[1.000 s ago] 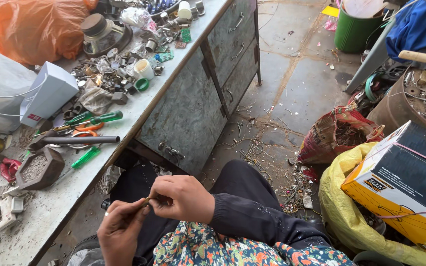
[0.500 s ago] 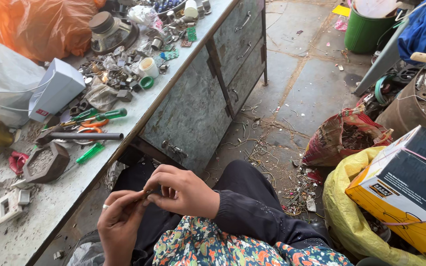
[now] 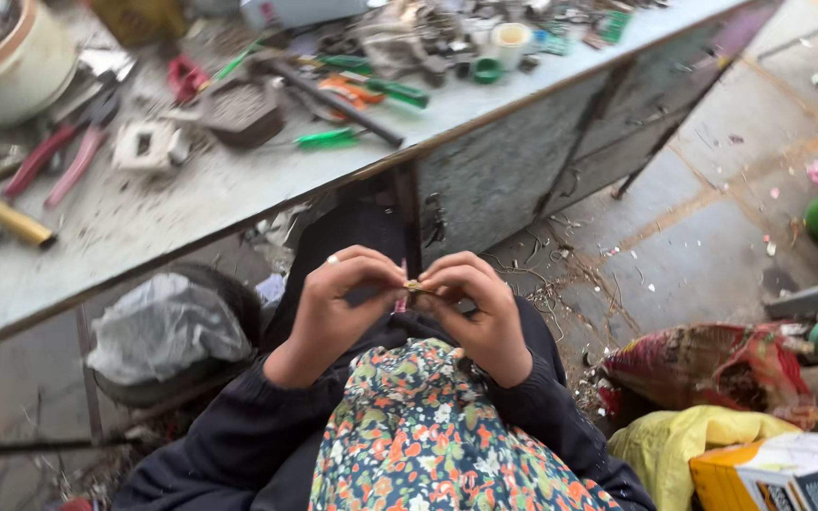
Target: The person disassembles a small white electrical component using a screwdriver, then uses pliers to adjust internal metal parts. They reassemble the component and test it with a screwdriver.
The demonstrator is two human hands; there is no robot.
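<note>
Grip: a small brass-coloured piece [image 3: 414, 285] was pinched between the fingertips of the left hand [image 3: 338, 303] and the right hand [image 3: 475, 308], both closed tightly on it.
Place of the piece: it was held above the lap, just in front of the bench [image 3: 239, 189] edge, well apart from everything lying on the bench.
Step in hand: the piece appeared to be worked or twisted between the fingers; what it was exactly could not be told.
Next move: a firm pinch and small turns of the fingertips would probably be called for.
On the bench: a green screwdriver [image 3: 326, 138], red pliers [image 3: 54, 163], a white switch plate [image 3: 149, 145] and a brass tube [image 3: 16, 222] were seen among scattered parts.
Round about: a grey bag [image 3: 168, 326] was seen under the bench, a yellow sack [image 3: 674, 445] and a cardboard box [image 3: 778, 473] to the right.
In the way: nothing was seen between the hands and the piece.
</note>
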